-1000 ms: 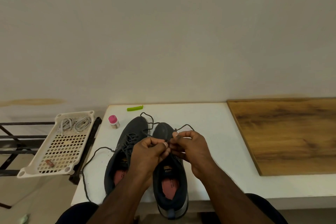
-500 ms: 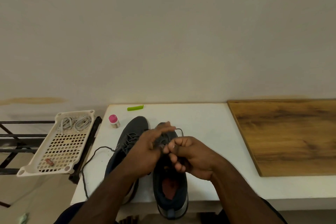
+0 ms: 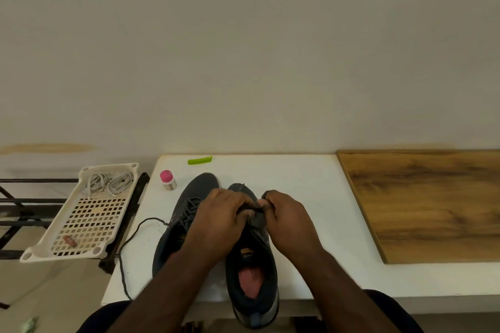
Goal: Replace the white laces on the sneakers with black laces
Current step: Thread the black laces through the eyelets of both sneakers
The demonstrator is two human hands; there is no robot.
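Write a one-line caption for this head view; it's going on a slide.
Both hands, left and right, work the black lace on the right-side sneaker atop a white table.

I see two dark grey sneakers side by side on the white worktop [image 3: 297, 184], toes toward the far edge. Left sneaker [image 3: 186, 203] is laced with a black lace [image 3: 130, 240] whose loose end trails over the worktop toward the left edge and off the near edge. Right sneaker [image 3: 254, 273] has its heel hanging past the near edge, pink insole showing. White laces [image 3: 108, 184] lie coiled at the far end of the perforated tray [image 3: 43, 254] left of the worktop.
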